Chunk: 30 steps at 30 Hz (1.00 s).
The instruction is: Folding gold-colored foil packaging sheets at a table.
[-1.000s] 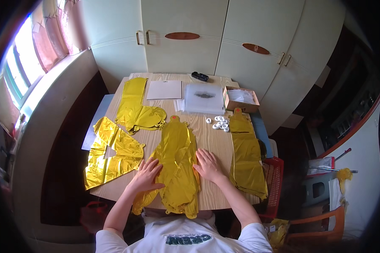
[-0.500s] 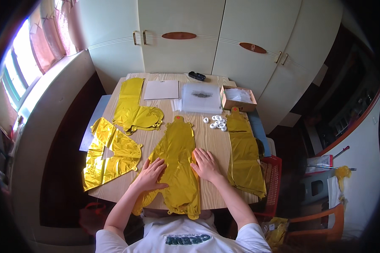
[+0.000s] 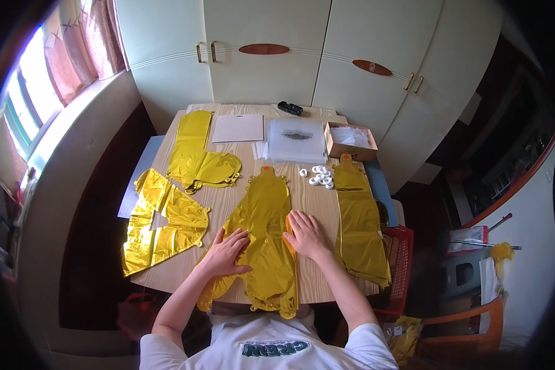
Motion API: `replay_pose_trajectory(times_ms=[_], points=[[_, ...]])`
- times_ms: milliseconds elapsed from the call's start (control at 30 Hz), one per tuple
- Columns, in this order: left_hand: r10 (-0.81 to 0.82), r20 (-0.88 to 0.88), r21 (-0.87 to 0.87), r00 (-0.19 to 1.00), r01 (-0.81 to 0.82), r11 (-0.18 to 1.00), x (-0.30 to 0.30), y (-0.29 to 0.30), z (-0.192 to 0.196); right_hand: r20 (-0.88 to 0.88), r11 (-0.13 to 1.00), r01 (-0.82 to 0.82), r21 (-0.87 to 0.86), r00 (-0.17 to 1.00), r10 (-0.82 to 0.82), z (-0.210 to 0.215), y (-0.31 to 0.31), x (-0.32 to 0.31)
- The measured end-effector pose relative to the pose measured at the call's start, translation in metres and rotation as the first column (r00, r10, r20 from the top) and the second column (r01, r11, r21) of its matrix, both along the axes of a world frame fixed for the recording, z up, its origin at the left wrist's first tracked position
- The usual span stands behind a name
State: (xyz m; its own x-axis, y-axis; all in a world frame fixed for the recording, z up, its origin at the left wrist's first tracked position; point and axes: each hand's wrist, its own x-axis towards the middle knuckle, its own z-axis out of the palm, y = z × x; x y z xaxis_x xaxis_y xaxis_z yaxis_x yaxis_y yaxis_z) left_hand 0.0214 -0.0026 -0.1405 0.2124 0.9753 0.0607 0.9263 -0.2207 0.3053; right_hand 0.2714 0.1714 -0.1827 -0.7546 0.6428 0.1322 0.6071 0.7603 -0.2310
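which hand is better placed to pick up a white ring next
Probably the right hand: it lies nearer the white rings, on their side of the middle gold foil, while the left hand lies farther off.

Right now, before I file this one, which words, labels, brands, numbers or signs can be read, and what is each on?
White shirt: large dark green lettering, legible but not copied out here; smaller line above, too small to read.
Clear plastic sheets: dark printed mark, too blurred to read.
Central gold foil piece: red mark on its top tab, too small to read.
Right oval cabinet plaque: marking too small.
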Motion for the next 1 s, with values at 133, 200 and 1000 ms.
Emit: replay_pose_trajectory(times_ms=[133, 200, 1000], points=[[0.004, -0.003, 0.012, 1.000, -0.004, 1.000, 0.009, 0.006, -0.004, -0.002, 1.000, 0.011, -0.024, 1.000, -0.011, 0.000, 0.010, 0.005], [0.007, -0.004, 0.012, 1.000, -0.007, 1.000, 0.012, 0.008, -0.003, 0.007, 0.999, 0.009, -0.032, 1.000, -0.009, 0.001, 0.013, 0.005], [-0.032, -0.062, 0.020, 0.998, 0.033, 0.999, 0.020, 0.012, -0.003, -0.411, 0.951, -0.226, 0.213, 0.862, 0.297, 0.021, -0.173, 0.128]])
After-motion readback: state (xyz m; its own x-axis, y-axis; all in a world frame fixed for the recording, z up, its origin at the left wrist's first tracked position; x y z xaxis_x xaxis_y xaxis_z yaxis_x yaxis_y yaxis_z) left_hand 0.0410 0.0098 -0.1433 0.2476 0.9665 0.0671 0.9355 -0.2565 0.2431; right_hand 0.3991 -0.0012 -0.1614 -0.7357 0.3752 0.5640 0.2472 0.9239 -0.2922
